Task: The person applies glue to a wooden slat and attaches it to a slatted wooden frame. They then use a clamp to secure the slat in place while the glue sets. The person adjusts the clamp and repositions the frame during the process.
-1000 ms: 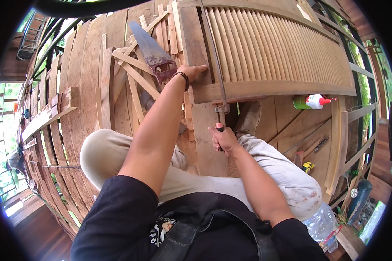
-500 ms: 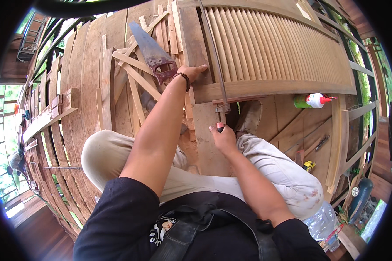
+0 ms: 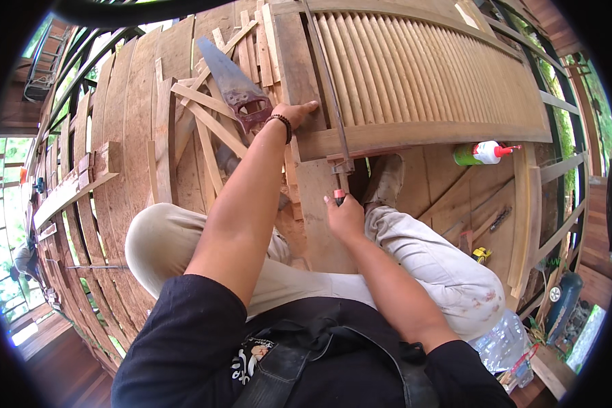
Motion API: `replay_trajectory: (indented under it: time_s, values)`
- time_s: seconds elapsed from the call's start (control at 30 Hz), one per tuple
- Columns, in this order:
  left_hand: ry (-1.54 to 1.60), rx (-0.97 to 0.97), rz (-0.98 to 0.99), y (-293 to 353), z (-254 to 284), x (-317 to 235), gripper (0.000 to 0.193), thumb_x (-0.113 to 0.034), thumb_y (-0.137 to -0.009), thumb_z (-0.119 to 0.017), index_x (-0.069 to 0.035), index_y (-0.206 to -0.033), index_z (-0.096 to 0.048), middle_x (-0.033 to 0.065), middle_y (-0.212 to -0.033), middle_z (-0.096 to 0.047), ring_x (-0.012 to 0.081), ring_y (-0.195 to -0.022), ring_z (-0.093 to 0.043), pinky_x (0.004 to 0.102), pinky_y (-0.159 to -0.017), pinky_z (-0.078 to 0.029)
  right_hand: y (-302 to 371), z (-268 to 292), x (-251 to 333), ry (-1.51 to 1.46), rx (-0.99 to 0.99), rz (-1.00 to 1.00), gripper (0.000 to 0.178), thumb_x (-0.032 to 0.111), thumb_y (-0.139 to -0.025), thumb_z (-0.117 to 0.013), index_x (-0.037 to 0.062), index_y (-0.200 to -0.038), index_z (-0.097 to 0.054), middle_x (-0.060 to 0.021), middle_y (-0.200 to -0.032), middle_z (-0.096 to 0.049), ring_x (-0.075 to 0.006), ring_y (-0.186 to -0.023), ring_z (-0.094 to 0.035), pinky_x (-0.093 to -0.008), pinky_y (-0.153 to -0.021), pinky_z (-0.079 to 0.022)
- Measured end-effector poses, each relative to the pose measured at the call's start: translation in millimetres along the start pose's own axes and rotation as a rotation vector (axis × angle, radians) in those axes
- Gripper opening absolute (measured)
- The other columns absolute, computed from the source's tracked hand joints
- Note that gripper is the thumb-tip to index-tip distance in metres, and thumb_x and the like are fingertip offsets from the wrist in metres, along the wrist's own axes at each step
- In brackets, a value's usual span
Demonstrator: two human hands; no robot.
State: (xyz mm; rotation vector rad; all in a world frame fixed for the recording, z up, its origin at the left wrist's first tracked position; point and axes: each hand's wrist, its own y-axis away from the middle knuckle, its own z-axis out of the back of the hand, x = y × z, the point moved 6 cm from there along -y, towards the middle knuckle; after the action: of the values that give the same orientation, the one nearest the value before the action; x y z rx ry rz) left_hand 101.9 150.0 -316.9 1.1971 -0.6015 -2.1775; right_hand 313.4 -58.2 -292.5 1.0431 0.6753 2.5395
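Observation:
A louvered wooden shutter panel [image 3: 421, 133] lies in front of me, its slats set in a wide frame. My left hand [image 3: 294, 117] is at the panel's near left corner, thumb stretched over the wood and the other fingers largely hidden; it appears to grip the frame. A long metal bar clamp [image 3: 328, 75] runs across the panel, its jaw at the near edge against a thin strip of wood [image 3: 353, 155]. Below that jaw, my right hand [image 3: 347, 219] is closed around the clamp's red and black handle.
A handsaw [image 3: 231, 81] lies on wood offcuts [image 3: 214, 112] left of the panel. On the right are a glue bottle [image 3: 481, 154] with a red nozzle, a yellow tape measure [image 3: 481, 255] and a clear plastic bottle [image 3: 500, 343]. The plank floor [image 3: 126, 102] has gaps at left.
The whole view has shifted slightly. Both hands keep their places, the left on the panel frame and the right on the clamp handle.

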Motion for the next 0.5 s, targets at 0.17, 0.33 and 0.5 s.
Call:
replay_trajectory:
  time_s: [0.17, 0.33, 0.5]
  values:
    - [-0.03, 0.027, -0.006, 0.6, -6.1, -2.4, 0.092, -0.065, -0.074, -0.081, 0.013, -0.12, -0.066, 0.0177, -0.107, -0.07, 0.0247, -0.086, -0.068, 0.0369, -0.07, -0.052, -13.6, -18.7, -37.3, -0.61, 0.499, -0.253, 0.043, 0.037, -0.092, -0.068, -0.0049, -0.104, -0.064, -0.0306, -0.091, -0.07, -0.0462, -0.095, -0.068, -0.0492, -0.082, -0.053]
    - [-0.016, -0.001, -0.022, -11.7, -2.0, 7.1, 0.091, -0.065, -0.074, -0.08, 0.012, -0.118, -0.066, 0.0172, -0.103, -0.07, 0.0241, -0.082, -0.067, 0.0367, -0.067, -0.051, -6.4, -2.8, -14.1, -0.243, 0.189, -0.004, 0.04, 0.036, -0.094, -0.066, -0.0038, -0.099, -0.063, -0.0312, -0.093, -0.069, -0.046, -0.092, -0.069, -0.0494, -0.08, -0.053]
    - [0.004, 0.041, -0.001, 11.0, -4.2, -7.3, 0.089, -0.064, -0.074, -0.081, 0.013, -0.117, -0.066, 0.0175, -0.102, -0.07, 0.0242, -0.08, -0.066, 0.0366, -0.066, -0.051, 1.1, 4.0, -4.2, 0.047, -0.064, -0.005, 0.044, 0.039, -0.093, -0.066, -0.0048, -0.101, -0.064, -0.0305, -0.096, -0.069, -0.0468, -0.094, -0.068, -0.0494, -0.082, -0.053]
